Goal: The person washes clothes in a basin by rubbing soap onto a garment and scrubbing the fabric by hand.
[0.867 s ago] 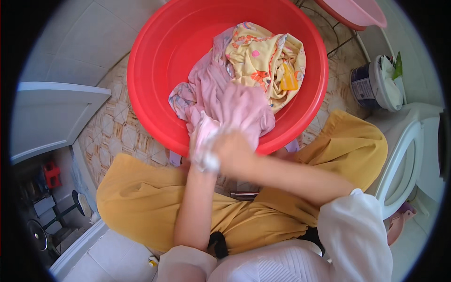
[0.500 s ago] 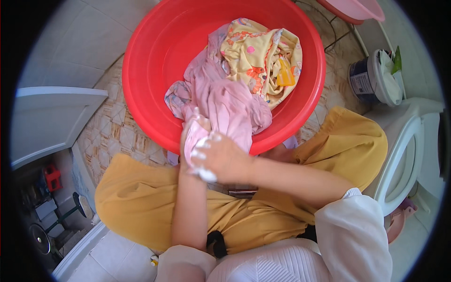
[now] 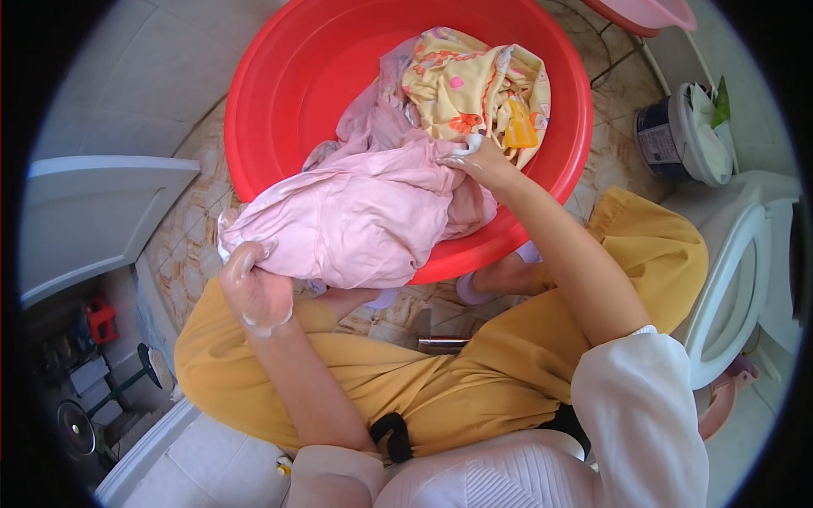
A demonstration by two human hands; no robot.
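Hands have moved apart since the earlier frame: foam-streaked left hand and foam-streaked right hand are gripping opposite sides of soft pale-pink cloth, apparently keeping it spread flat. Cloth is draping across the near rim of large round red plastic basin, probably letting that rim carry some weight. Crumpled yellow printed fabric is lying beyond, inside, likely out of the way.

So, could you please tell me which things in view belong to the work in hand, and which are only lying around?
In the work:
pink cloth, held by left hand and right hand
red basin, partly beneath it
yellow patterned cloth, inside the basin

Apparently just around:
pink tub, upper right
blue-and-white bucket
toilet
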